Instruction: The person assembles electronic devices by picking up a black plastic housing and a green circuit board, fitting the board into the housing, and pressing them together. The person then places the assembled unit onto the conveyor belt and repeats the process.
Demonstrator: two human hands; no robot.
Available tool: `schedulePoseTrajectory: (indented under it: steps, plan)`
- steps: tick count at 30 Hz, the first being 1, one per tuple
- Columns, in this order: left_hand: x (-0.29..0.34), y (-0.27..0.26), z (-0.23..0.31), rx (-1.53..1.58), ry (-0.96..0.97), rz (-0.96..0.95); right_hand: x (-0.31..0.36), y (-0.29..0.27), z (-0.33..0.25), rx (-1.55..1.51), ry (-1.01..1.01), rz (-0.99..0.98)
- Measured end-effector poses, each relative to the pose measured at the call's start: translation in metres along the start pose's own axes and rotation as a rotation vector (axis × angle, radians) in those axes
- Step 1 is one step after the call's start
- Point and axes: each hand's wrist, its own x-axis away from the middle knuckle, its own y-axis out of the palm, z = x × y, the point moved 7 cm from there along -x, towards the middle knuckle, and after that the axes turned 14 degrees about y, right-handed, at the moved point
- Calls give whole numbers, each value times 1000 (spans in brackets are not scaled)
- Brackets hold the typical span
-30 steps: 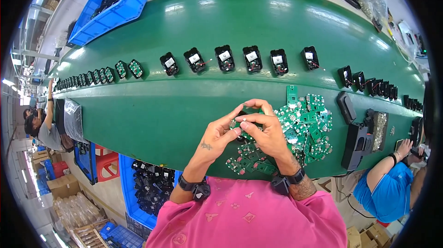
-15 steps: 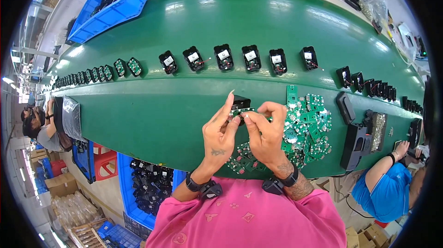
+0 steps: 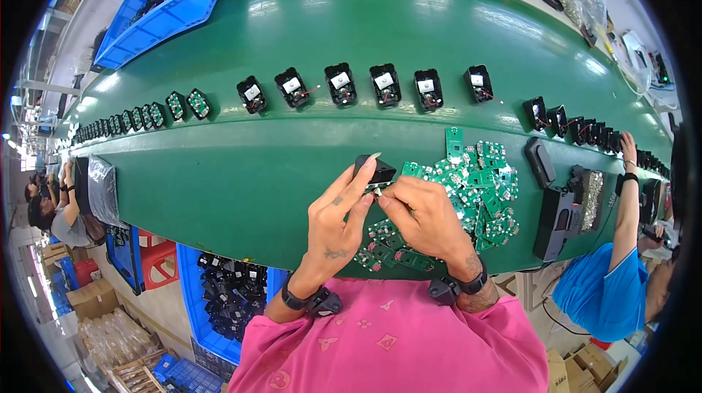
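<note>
My left hand (image 3: 335, 223) grips a black plastic housing (image 3: 377, 168), its fingers along one side and the thumb beneath. At the near side of that housing shows the edge of a green circuit board (image 3: 374, 187). My right hand (image 3: 425, 216) is closed against the board, thumb and forefinger pinched beside a small white part (image 3: 378, 193). The fingers hide most of what they pinch, so I cannot make it out. Just right of my hands lies a heap of green circuit boards (image 3: 482, 195), and more boards (image 3: 395, 250) lie close to my right wrist.
Open black housings (image 3: 341, 84) with white blocks and red wires line the green table (image 3: 219, 181). Board-filled housings (image 3: 175, 106) continue left. A dark power tool (image 3: 553, 223) lies right, near a co-worker's arm (image 3: 627, 195). Blue bins stand far left (image 3: 157, 16) and below the table (image 3: 194, 305).
The housing has tilted in my left hand, and my right fingers have closed in toward the board's edge. At the right, a co-worker's arm has reached out to the row of housings.
</note>
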Motion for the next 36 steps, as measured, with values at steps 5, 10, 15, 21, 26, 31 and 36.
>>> schedulePoseTrajectory:
  steps: [5,10,15,21,26,31,36]
  plan:
    - [3,4,-2,45,3,-66,1,0,8,-42,71,-71]
    - [1,2,1,-7,70,-55,0,2,9,-22,130,-78]
    - [1,2,11,-152,122,-77,-1,5,10,-37,128,-54]
    - [4,0,9,-111,83,-35,-3,11,17,-67,243,-73]
    - [7,-4,9,-124,69,-13,-4,16,17,-62,198,-42]
    - [4,-8,16,-140,126,-9,-7,25,33,-286,380,-296]
    - [8,-7,17,-169,69,-1,-3,23,20,-225,320,-175]
